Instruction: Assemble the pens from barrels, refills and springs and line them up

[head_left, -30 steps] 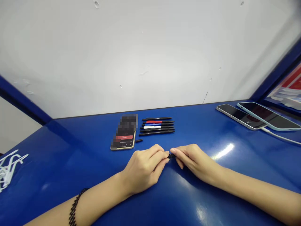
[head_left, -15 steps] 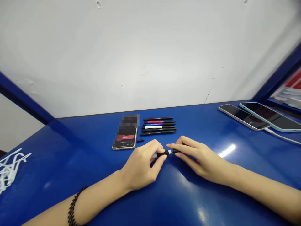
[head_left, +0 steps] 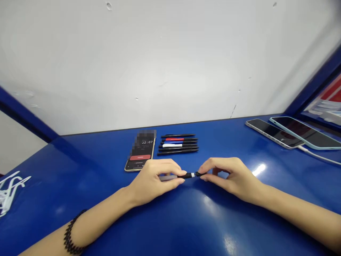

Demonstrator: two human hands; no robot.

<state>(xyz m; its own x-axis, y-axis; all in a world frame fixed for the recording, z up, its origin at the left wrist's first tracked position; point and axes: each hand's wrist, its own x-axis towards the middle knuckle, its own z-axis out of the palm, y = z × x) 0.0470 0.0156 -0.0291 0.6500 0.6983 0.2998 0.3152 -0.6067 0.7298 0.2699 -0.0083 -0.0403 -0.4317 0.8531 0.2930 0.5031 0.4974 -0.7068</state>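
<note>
Just above the blue table [head_left: 106,199], both hands hold one black pen [head_left: 189,175] with a white band, level and pointing left to right. My left hand [head_left: 156,177] is closed round the pen's left half, thumb below and fingers over it. My right hand [head_left: 227,176] pinches the pen's right end between thumb and fingertips. The ends of the pen are hidden inside the fingers. Behind the hands lies a row of several pens [head_left: 178,144], black, red, blue and white, side by side. A phone [head_left: 140,155] with a lit screen lies flat left of that row.
Two more phones [head_left: 290,132] lie at the far right with a white cable [head_left: 318,156] running off them. White plastic pieces [head_left: 9,190] sit at the left edge. A white wall [head_left: 160,64] rises behind the table. A black bracelet [head_left: 69,236] circles my left wrist.
The hands have drawn slightly apart, baring more of the pen's black barrel and its white band between them. My left hand turned so its fingers lie over the pen.
</note>
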